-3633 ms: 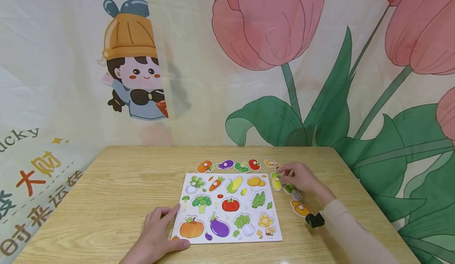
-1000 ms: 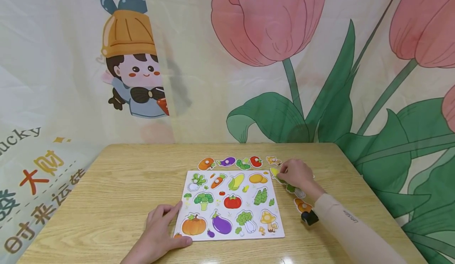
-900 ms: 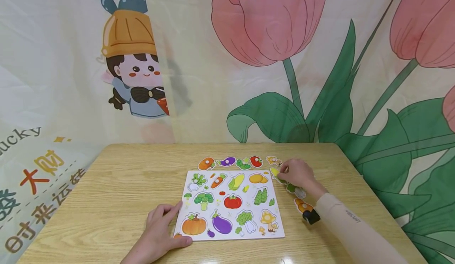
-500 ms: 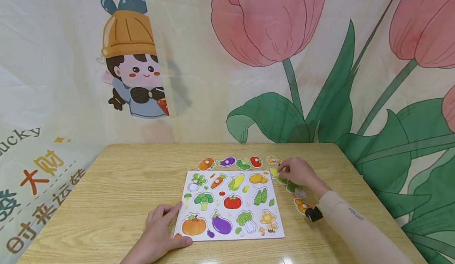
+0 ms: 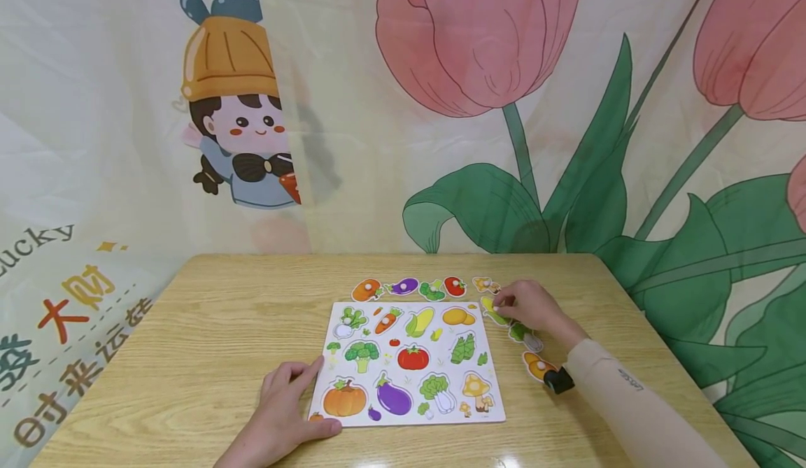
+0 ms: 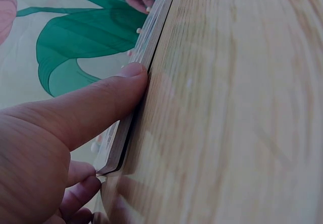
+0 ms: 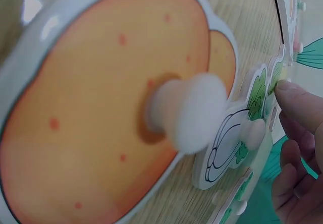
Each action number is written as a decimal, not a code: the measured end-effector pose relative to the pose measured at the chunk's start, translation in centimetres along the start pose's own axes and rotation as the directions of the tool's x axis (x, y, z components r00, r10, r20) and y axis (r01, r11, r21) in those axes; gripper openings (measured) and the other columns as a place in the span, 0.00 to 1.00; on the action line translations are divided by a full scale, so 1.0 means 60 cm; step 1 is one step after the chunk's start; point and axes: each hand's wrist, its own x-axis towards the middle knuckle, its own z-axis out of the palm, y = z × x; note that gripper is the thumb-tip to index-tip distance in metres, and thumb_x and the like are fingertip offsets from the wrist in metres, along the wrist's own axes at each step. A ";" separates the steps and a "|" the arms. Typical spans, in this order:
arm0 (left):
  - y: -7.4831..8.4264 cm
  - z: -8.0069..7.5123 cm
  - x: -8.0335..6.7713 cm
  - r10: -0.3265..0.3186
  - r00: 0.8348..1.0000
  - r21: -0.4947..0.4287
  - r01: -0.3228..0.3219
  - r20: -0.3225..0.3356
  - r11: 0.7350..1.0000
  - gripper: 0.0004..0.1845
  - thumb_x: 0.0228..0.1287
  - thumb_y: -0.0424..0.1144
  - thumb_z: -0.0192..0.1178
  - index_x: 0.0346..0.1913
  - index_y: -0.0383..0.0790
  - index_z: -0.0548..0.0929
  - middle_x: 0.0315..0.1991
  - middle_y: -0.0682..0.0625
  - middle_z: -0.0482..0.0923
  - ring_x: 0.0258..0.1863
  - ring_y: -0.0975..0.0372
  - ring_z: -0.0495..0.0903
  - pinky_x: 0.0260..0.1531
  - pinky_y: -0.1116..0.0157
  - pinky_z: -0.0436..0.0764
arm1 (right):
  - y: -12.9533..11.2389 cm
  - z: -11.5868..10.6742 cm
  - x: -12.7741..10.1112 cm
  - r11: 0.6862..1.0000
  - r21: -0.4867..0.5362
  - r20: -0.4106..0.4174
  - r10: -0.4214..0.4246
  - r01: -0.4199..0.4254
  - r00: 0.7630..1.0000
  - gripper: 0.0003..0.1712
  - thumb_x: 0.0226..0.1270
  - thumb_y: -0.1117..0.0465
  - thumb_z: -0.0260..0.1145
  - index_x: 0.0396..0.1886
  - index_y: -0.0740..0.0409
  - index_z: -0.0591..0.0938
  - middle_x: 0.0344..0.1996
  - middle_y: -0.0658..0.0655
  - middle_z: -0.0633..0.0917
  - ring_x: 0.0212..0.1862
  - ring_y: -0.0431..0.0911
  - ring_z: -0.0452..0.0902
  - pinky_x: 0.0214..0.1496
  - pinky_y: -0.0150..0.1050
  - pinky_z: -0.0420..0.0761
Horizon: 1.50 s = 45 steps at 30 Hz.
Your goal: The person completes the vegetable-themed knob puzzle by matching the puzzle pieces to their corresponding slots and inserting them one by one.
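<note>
My left hand (image 5: 283, 401) steadies the near left corner of a white vegetable puzzle board (image 5: 441, 363). Its thumb (image 6: 118, 90) lies straight along the front edge and its fingers touch the left side. Beyond the board's far right corner, my right hand (image 5: 529, 307) pinches the knob of a corn puzzle piece (image 5: 489, 308), which lies slanted by the board. Touching or close below it is a bok choy piece (image 5: 527, 337). A potato piece (image 5: 535, 363) lies nearer, large in the right wrist view. Radish (image 5: 349, 322) and carrot (image 5: 385, 322) pieces with knobs sit in the board.
Along the board's far edge lie knobbed pieces: pumpkin (image 5: 367, 289), eggplant (image 5: 403, 286), broccoli (image 5: 432, 289), tomato (image 5: 455, 287) and mushroom (image 5: 485, 285). Another green knobbed piece (image 7: 234, 199) shows in the right wrist view. A printed curtain (image 5: 352, 104) hangs behind the wooden table (image 5: 220, 328).
Since the earliest frame, the corn piece has turned from nearly upright to slanted under my right hand. In the last second that hand shifts slightly, showing more of it. My left hand stays at the board.
</note>
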 end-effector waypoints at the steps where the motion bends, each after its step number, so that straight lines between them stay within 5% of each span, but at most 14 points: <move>1: 0.000 0.000 0.000 -0.001 1.000 -0.001 0.001 0.001 1.000 0.65 0.43 0.62 0.85 0.82 0.40 0.65 0.68 0.42 0.65 0.67 0.45 0.58 0.65 0.41 0.69 | -0.002 -0.001 0.000 1.000 -0.003 -0.003 0.004 -0.004 1.000 0.04 0.69 0.62 0.77 0.41 0.53 0.93 0.29 0.48 0.82 0.33 0.43 0.72 0.36 0.37 0.74; 14: 0.001 -0.001 0.000 0.008 1.000 -0.002 -0.008 -0.009 1.000 0.65 0.42 0.61 0.86 0.82 0.39 0.65 0.67 0.41 0.66 0.67 0.45 0.58 0.66 0.41 0.68 | -0.091 0.020 -0.001 0.992 0.119 -0.118 0.058 -0.044 0.991 0.02 0.67 0.57 0.78 0.36 0.49 0.92 0.28 0.47 0.82 0.33 0.45 0.74 0.32 0.37 0.73; 27: 0.004 0.000 0.000 0.034 0.999 -0.002 -0.034 -0.024 0.999 0.65 0.41 0.61 0.86 0.82 0.39 0.66 0.67 0.42 0.66 0.68 0.44 0.57 0.66 0.40 0.69 | -0.198 0.078 0.012 0.950 0.274 -0.115 0.186 -0.148 0.976 0.06 0.65 0.55 0.79 0.34 0.51 0.92 0.26 0.48 0.81 0.33 0.44 0.74 0.32 0.36 0.72; 45: -0.003 0.001 -0.002 0.044 0.999 0.008 -0.044 -0.015 0.999 0.65 0.43 0.62 0.85 0.82 0.37 0.65 0.67 0.40 0.65 0.69 0.43 0.56 0.65 0.40 0.68 | -0.232 0.130 0.022 0.893 0.414 -0.124 0.248 -0.177 0.961 0.07 0.62 0.57 0.81 0.32 0.53 0.90 0.24 0.49 0.82 0.27 0.43 0.75 0.25 0.34 0.74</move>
